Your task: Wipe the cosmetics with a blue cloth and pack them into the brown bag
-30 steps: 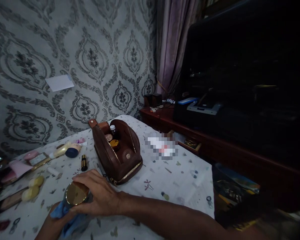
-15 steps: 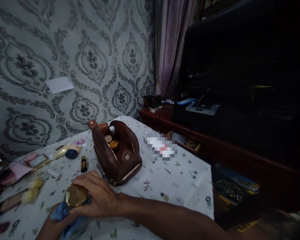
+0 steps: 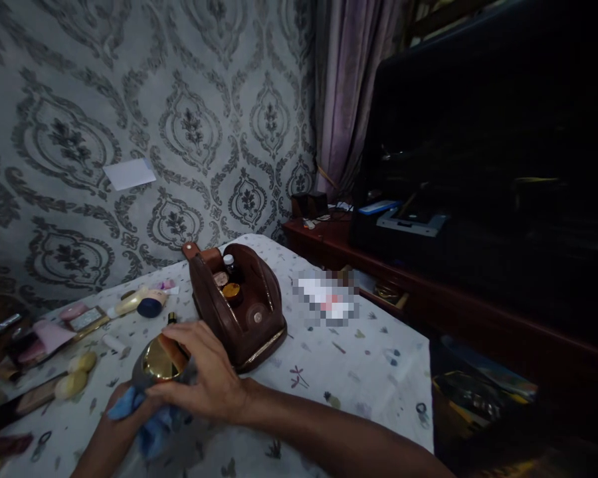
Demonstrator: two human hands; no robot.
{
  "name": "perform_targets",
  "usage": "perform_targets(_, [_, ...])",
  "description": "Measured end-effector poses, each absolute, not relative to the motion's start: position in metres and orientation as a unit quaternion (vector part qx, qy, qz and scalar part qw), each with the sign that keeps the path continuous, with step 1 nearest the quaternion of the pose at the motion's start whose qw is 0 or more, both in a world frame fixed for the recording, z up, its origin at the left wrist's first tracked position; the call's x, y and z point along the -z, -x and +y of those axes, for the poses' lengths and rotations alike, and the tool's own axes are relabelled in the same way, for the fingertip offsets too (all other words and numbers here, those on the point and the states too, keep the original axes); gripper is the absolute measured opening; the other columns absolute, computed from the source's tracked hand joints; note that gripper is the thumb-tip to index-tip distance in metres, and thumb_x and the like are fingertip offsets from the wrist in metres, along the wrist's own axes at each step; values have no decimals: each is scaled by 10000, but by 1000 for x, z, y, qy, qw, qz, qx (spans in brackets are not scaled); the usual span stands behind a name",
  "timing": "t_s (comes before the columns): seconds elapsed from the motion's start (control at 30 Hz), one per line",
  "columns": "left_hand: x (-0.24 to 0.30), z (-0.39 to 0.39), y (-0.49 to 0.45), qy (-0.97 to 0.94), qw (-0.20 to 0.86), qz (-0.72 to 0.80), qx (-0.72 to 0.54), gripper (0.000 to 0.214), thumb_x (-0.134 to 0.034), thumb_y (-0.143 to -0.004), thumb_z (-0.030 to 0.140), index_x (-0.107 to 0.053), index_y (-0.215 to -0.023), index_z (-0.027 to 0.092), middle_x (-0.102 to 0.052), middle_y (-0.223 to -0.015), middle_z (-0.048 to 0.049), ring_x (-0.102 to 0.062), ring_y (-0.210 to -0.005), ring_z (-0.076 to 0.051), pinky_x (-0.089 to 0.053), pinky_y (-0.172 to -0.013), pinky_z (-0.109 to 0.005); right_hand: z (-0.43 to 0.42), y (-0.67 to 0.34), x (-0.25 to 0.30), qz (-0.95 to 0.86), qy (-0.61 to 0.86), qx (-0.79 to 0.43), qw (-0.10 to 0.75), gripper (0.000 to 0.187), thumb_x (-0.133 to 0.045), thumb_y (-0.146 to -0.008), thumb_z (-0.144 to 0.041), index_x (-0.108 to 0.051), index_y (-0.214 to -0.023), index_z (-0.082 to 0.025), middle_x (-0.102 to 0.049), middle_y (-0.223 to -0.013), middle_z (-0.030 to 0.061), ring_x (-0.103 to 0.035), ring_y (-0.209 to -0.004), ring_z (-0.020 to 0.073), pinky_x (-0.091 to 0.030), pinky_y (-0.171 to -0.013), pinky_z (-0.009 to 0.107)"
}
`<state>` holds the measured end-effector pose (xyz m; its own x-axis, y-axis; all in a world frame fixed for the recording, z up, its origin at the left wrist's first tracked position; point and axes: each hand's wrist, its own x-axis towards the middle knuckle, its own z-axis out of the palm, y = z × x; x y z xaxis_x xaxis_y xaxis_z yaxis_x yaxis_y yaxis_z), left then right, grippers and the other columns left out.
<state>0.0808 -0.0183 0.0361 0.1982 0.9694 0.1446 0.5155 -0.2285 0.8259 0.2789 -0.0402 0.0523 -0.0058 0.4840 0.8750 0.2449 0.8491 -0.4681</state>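
Note:
A round container with a shiny gold lid [image 3: 163, 360] is between my hands, above the cloth-covered table. My right hand [image 3: 206, 375] is closed around its right side, thumb low and fingers over the top edge. Under its left side, my left hand [image 3: 118, 425] is closed on a bunched blue cloth [image 3: 154, 428] pressed to the container; most of those fingers are hidden. Just beyond my right hand stands a brown cosmetic bag [image 3: 266, 335], unzipped, holding a gold-lidded jar [image 3: 233, 292], a white-capped bottle [image 3: 229, 261] and a pinkish round item [image 3: 221, 279].
Makeup items lie at the left, among them a dark-blue-capped tube [image 3: 150, 304], a white tube [image 3: 115, 345] and yellow sponge-like pieces [image 3: 74, 382]. A pixelated item [image 3: 326, 297] rests right of the bag. Beyond the table edge stand a dark red desk [image 3: 319, 240] and an open drawer [image 3: 383, 295].
Both hands have raised the gold-lidded container slightly, away from me, with the blue cloth still against it. It and my right hand now cover most of the small black-and-gold bottle. The view has shifted slightly.

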Motion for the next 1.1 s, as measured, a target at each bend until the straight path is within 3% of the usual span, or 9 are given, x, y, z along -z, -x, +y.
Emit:
perform_targets(0.1, [-58, -22, -104, -710, 326, 490, -386, 453, -727, -618, 626, -594, -530, 202, -600, -494, -7, -663, -607, -252, -593, -573, -343, -44, -289, -66, -688, 263, -97, 670, 595, -728, -816, -480, -538, -1286, -168, -654, -1203, 124, -606, -1128, 205, -498, -965, 319])
perform_targets(0.2, [-74, -19, -124, -744, 294, 432, -417, 389, -737, -650, 584, -658, -634, 203, -638, -563, -14, -686, -702, -261, -609, -673, -357, -50, -303, -81, -679, 270, -112, 674, 582, -755, -804, -427, -538, -1295, -203, -647, -1212, 101, -606, -1126, 205, -492, -971, 331])
perform_targets(0.37, [-88, -4, -154, -832, 94, 327, -439, 265, -627, -830, 440, -723, -839, 193, -724, -847, -62, -678, -796, -239, -589, -833, -396, -55, -328, -106, -648, 296, -160, 683, 549, -756, -795, -368, -549, -1285, -230, -628, -1212, 67, -608, -1102, 201, -478, -975, 326])
perform_targets(0.43, [-93, 0, -166, -860, 7, 290, -420, 223, -548, -886, 316, -718, -966, 196, -726, -997, -82, -665, -960, -263, -554, -923, -430, -50, -339, -112, -621, 325, -180, 690, 530, -731, -805, -379, -548, -1281, -232, -626, -1195, 61, -613, -1077, 202, -482, -963, 332])
perform_targets(0.5, [-96, 1, -177, -890, -55, 254, -374, 335, -469, -876, 163, -674, -1138, 203, -689, -1179, -93, -587, -1171, -286, -518, -989, -455, -39, -352, -116, -592, 360, -182, 698, 512, -694, -828, -384, -536, -1285, -219, -624, -1191, 68, -606, -1084, 209, -476, -970, 347])
perform_targets(0.6, [-95, -1, -185, -923, -97, 222, -300, 642, -394, -750, -7, -558, -1329, 218, -581, -1387, -78, -431, -1360, -286, -471, -1054, -485, -18, -373, -120, -580, 434, -148, 673, 519, -648, -855, -347, -496, -1322, -179, -594, -1254, 103, -560, -1173, 229, -430, -1036, 378])
perform_targets(0.7, [-88, -5, -184, -923, -95, 233, -290, 769, -352, -698, -61, -493, -1387, 247, -512, -1466, -49, -378, -1405, -269, -438, -1087, -502, -3, -390, -124, -629, 516, -100, 573, 555, -676, -826, -284, -490, -1322, -120, -582, -1237, 135, -543, -1182, 244, -417, -1040, 386])
perform_targets(0.87, [-79, -6, -179, -918, -80, 239, -306, 633, -379, -851, 11, -451, -1420, 278, -500, -1478, -64, -371, -1413, -292, -438, -1073, -535, 5, -397, -135, -733, 596, -57, 324, 412, -705, -787, -236, -573, -1158, -113, -597, -1102, 119, -609, -996, 238, -492, -868, 352])
perform_targets(1.1, [-76, -4, -180, -913, -46, 232, -332, 603, -382, -867, 13, -465, -1404, 274, -518, -1461, -70, -379, -1406, -280, -427, -1082, -525, 25, -388, -140, -787, 612, -63, 51, 412, -698, -771, -231, -606, -1163, -140, -596, -1244, 194, -671, -1066, 311, -544, -820, 332])
